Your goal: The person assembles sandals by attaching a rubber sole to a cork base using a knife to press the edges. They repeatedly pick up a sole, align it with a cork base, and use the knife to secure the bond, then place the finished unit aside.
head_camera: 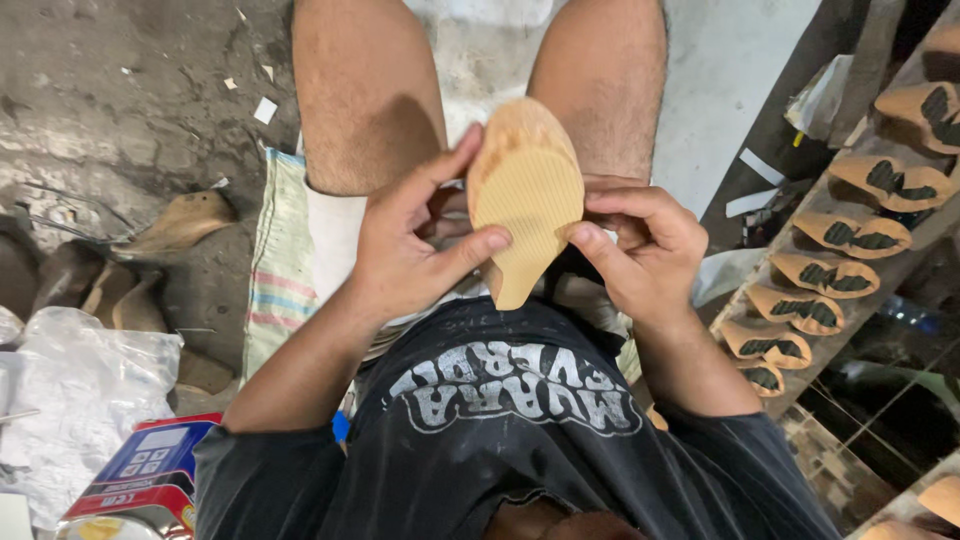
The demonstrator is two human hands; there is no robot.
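Note:
A tan shoe sole (525, 190) with a ribbed surface stands upright over my lap, toe end away from me. My left hand (410, 240) grips its left edge, thumb pressed on the ribbed face near the narrow end. My right hand (640, 250) holds the right edge, thumb tip against the sole's side and fingers curled behind it. Whatever lies behind the sole is hidden.
A row of several tan soles with dark patches (830, 270) lies on a shelf at the right. Wooden shoe lasts (180, 225) rest on the dirty floor at the left, beside a crumpled plastic bag (80, 390) and a red-and-blue tin (140, 480). A striped cloth (280, 260) lies under my leg.

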